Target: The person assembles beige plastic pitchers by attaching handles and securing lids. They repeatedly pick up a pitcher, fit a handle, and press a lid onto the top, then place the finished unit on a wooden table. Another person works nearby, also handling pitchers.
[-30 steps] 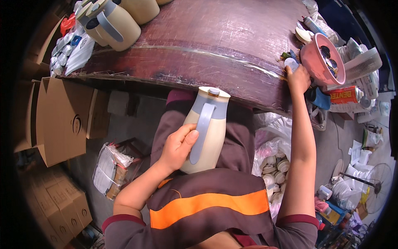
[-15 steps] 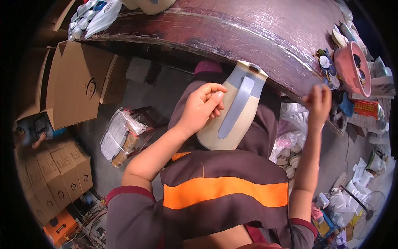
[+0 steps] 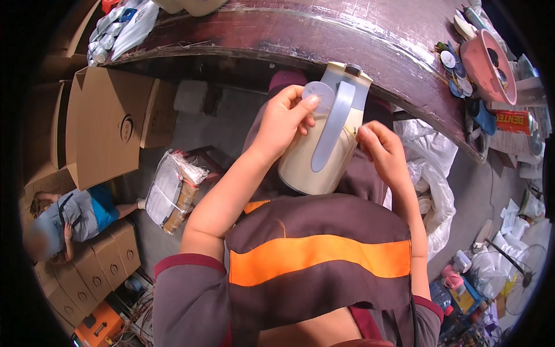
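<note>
A cream jug [image 3: 300, 170] with a grey-blue collar and a long grey-blue handle [image 3: 333, 127] rests tilted on my lap, against the table's edge. My left hand [image 3: 284, 121] is closed, pinching a round grey-blue tag [image 3: 318, 95] between thumb and fingers in front of the jug's upper left side. From the tag a thin yellowish string [image 3: 350, 130] runs across the handle. My right hand [image 3: 381, 149] is closed too, its thumb and fingertips pinching the string's far end beside the jug's right side.
Several similar tags [image 3: 455, 74] lie on the dark table [image 3: 370, 34] next to a pink bowl [image 3: 483, 65]. At left stand cardboard boxes [image 3: 104, 121] and a tied bundle [image 3: 170, 191]. Another person [image 3: 81, 217] is beyond them. A fan [image 3: 526, 277] stands at lower right.
My right hand came back from beside the pink bowl to the jug. A round tag with a string is now between my hands. Another person has come into view at left.
</note>
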Available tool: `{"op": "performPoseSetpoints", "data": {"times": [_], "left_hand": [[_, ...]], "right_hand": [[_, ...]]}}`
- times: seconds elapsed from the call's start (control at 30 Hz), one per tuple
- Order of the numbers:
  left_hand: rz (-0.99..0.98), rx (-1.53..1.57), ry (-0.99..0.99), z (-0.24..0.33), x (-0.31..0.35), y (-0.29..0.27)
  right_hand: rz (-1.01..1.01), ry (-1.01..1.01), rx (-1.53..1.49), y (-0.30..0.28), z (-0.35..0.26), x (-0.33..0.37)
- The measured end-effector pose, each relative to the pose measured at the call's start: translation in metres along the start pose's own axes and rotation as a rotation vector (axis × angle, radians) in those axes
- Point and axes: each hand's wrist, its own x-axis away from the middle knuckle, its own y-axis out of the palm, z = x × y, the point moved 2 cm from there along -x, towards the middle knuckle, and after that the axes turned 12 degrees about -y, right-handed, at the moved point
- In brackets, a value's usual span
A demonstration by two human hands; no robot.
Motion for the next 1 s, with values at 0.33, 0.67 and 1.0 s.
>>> {"op": "performPoseSetpoints", "data": {"times": [0.33, 0.67, 1.0], "left_hand": [[0.175, 0.021, 0.416, 0.027, 0.016, 0.021], [0.184, -0.722, 0.876, 0.046, 0.036, 0.035], [-0.311, -0.210, 0.258, 0.053, 0.043, 0.030]], "right_hand": [[0.140, -0.046, -1.152, 0.002, -0.023, -0.013], [0.216, -0.438, -0.174, 0.034, -0.058, -0.012], [0.301, -0.757, 0.239, 0.026, -0.069, -0.018]]}}
